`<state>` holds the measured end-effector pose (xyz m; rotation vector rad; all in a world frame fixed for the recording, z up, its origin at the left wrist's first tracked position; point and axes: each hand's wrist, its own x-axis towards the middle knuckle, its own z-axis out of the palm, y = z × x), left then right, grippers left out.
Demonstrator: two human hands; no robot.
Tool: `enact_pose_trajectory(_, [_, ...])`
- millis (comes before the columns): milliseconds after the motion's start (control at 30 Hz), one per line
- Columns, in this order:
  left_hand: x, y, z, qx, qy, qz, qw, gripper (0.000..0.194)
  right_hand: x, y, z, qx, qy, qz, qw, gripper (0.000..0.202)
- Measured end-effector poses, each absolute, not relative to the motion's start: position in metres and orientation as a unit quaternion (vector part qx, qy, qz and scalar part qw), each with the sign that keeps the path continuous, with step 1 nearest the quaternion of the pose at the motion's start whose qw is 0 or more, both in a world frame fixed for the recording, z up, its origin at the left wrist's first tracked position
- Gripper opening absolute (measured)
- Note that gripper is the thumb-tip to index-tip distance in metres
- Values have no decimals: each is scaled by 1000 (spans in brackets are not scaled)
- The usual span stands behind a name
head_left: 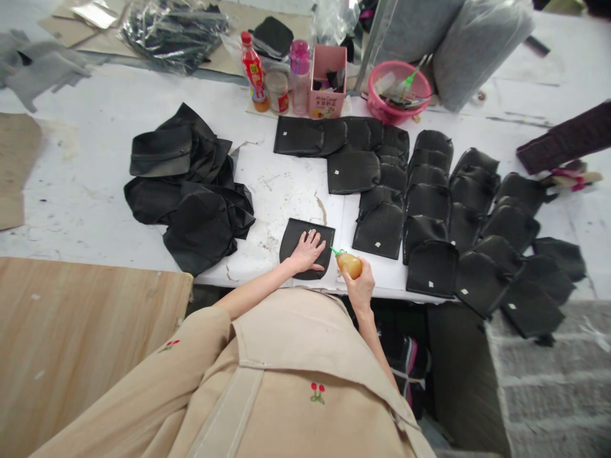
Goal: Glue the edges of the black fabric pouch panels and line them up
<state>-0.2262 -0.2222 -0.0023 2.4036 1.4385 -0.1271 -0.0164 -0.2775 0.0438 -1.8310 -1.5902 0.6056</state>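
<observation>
We have one panel near the front edge of the worktop, a pile to its left, overlapping rows to its right, a basin behind these, then, leftward, a box and two bottles.

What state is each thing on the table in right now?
Rounded black leather-like piece: flat, under the spread left hand.
Amber squeeze bottle, green nozzle: gripped in right hand.
Red-capped plastic drink bottle: upright, capped.
Clear plastic bottle, pink lid: upright, closed.
Pink square box: open, holding dark scraps.
Round pink basin: open, holding oddments.
Black pieces at left: heaped.
Black pieces at right: overlapping in rows.
</observation>
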Motion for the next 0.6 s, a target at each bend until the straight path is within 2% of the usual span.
enact_pose_trajectory(600, [-226,-221,1,843,505,-57,177,96,-17,-309,53,-713,-585,247,297,44])
